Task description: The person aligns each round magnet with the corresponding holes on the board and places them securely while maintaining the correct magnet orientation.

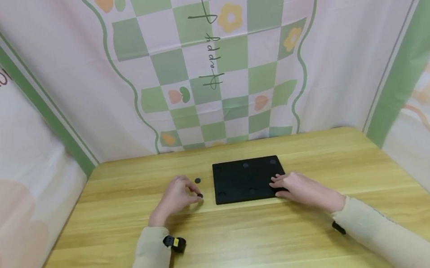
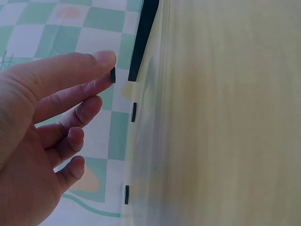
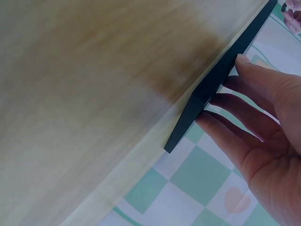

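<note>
A small black disc (image 2: 113, 75) is pinched between the thumb and index finger of my left hand (image 1: 176, 198), left of a flat black rectangular board (image 1: 245, 179). In the left wrist view, the other fingers of that hand are loosely bent, and two more discs lie on the table, one small disc (image 2: 134, 112) nearer the board and another disc (image 2: 126, 194) farther off. Beyond my left fingertips the head view shows one loose disc (image 1: 198, 180). My right hand (image 1: 297, 187) rests its fingertips and thumb on the board's right end, fingers extended.
Round marks or discs, several of them, show along the board's long sides; which they are I cannot tell. The wooden table (image 1: 230, 249) meets a patterned curtain (image 1: 213, 61) at the back, with more cloth hanging left and right.
</note>
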`<move>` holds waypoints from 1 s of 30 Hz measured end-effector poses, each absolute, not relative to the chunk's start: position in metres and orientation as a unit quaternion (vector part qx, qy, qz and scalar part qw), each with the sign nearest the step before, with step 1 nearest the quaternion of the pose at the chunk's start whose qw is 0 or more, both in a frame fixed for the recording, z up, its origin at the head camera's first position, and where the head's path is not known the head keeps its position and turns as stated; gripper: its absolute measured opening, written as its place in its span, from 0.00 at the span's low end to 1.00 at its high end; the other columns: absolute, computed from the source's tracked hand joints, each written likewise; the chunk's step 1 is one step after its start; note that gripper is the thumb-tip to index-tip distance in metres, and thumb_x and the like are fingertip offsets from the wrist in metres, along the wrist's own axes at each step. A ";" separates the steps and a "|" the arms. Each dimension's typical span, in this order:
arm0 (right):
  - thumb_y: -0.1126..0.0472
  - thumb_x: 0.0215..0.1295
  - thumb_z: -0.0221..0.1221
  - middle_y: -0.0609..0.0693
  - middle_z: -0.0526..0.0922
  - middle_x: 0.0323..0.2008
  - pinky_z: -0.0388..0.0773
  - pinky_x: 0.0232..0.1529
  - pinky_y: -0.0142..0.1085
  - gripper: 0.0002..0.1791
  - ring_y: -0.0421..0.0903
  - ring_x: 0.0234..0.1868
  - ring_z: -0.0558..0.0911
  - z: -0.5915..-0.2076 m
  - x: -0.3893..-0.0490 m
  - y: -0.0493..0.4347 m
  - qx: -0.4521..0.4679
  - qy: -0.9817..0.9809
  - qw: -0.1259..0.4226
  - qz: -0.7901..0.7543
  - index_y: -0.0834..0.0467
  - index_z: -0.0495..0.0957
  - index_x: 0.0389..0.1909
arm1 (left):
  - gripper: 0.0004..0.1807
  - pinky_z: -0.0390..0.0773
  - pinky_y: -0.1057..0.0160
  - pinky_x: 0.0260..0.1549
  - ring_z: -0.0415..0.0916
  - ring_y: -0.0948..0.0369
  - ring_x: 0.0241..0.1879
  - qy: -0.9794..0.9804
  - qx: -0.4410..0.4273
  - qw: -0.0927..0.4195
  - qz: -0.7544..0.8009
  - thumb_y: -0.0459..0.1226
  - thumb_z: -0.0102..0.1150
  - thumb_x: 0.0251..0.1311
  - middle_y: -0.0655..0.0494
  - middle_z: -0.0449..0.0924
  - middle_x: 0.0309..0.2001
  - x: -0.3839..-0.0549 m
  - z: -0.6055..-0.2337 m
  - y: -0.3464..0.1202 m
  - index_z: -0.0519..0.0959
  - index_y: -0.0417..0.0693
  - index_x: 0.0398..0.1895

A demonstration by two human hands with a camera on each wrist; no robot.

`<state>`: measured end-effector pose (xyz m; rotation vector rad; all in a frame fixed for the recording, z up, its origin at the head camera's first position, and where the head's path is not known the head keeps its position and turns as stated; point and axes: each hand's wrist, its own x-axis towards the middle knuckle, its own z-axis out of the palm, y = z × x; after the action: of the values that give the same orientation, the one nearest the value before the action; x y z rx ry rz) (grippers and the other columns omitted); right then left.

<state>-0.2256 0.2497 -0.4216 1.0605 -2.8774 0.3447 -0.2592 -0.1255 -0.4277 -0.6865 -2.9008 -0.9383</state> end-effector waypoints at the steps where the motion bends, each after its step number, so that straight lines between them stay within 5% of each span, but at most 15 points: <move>1: 0.63 0.61 0.62 0.66 0.80 0.51 0.79 0.50 0.49 0.17 0.62 0.54 0.78 -0.421 -0.226 0.250 0.345 -0.932 0.028 0.112 0.67 0.81 0.49 | 0.05 0.72 0.61 0.41 0.69 0.62 0.39 -0.928 -0.218 0.005 -0.301 0.42 0.74 0.46 0.66 0.76 0.32 -0.260 -0.428 -0.125 0.84 0.60 0.24; 14: 0.63 0.61 0.61 0.66 0.79 0.52 0.78 0.51 0.49 0.17 0.62 0.55 0.78 -0.421 -0.225 0.249 0.338 -0.934 0.022 0.110 0.67 0.80 0.50 | 0.06 0.71 0.57 0.47 0.67 0.59 0.44 -0.924 -0.223 -0.002 -0.310 0.43 0.74 0.46 0.65 0.76 0.35 -0.262 -0.427 -0.112 0.84 0.61 0.24; 30: 0.63 0.61 0.62 0.66 0.80 0.51 0.79 0.50 0.49 0.17 0.62 0.54 0.78 -0.420 -0.225 0.249 0.341 -0.933 0.026 0.111 0.67 0.81 0.49 | 0.05 0.72 0.60 0.42 0.69 0.58 0.43 -0.921 -0.236 0.000 -0.310 0.44 0.73 0.47 0.65 0.76 0.34 -0.264 -0.427 -0.098 0.85 0.59 0.26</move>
<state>-0.2251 0.2488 -0.4204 1.0523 -2.8838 0.3437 -0.2645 -0.0976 -0.4267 -0.7426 -2.8938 -0.9726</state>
